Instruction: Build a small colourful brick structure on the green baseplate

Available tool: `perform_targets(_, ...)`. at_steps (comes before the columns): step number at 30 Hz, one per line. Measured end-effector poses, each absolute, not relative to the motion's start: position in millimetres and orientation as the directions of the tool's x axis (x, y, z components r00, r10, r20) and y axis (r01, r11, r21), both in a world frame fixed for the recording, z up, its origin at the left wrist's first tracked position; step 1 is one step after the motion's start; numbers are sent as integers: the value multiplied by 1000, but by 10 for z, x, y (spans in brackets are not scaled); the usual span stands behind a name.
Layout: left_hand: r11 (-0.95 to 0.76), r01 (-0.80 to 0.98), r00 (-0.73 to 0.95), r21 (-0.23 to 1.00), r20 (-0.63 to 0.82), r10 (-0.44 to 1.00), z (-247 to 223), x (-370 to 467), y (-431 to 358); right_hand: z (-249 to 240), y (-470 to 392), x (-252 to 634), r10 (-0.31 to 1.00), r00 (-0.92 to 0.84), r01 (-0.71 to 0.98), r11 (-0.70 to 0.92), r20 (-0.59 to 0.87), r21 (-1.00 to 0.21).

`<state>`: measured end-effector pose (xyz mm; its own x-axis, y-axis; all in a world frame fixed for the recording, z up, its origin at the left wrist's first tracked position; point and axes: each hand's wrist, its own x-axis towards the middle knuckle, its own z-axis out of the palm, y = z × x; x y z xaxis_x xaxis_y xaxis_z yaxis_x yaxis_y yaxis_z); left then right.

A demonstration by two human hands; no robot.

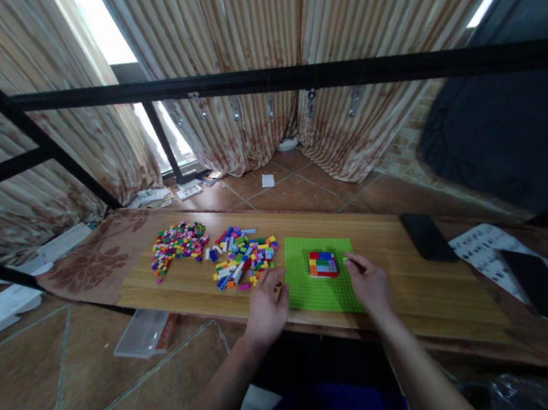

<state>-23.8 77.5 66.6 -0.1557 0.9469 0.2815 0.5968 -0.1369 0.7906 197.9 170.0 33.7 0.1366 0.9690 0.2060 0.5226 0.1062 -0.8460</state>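
Observation:
A green studded baseplate lies on the wooden board. On it sits a small rectangular build of toy bricks in red, blue, orange, yellow and grey. My right hand is over the plate's right edge, thumb and fingers pinched together just right of the build; whatever they hold is too small to make out. My left hand rests by the plate's left edge, its fingers curved and thumb apart from them. Just beyond it spreads a pile of larger loose bricks in many colours.
A heap of tiny coloured pieces lies farther left on the wooden board. At right are a black phone, a printed sheet and another dark flat device. A clear plastic box sits below the left side.

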Motion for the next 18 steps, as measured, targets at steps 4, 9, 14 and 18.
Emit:
perform_targets(4, -135, 521, -151, 843, 247, 957, 664, -14, 1026, 351, 1842, 1920, 974, 83, 545, 132, 211, -828)
perform_targets(9, -76, 469, -159, 880, 168, 973, 572, 141, 1288, 372, 1910, 1839, 981, 51, 570, 125, 187, -812)
perform_targets(14, -46, 426, -155, 904, 123, 980, 463, 213, 1371, 376, 1943, 1831, 983, 36, 582, 126, 179, -803)
perform_targets(18, -62, 414, -139, 908, 130, 982, 403, 222, 1353, 359, 1949, 1870, 985, -3, 565, 142, 170, -813)
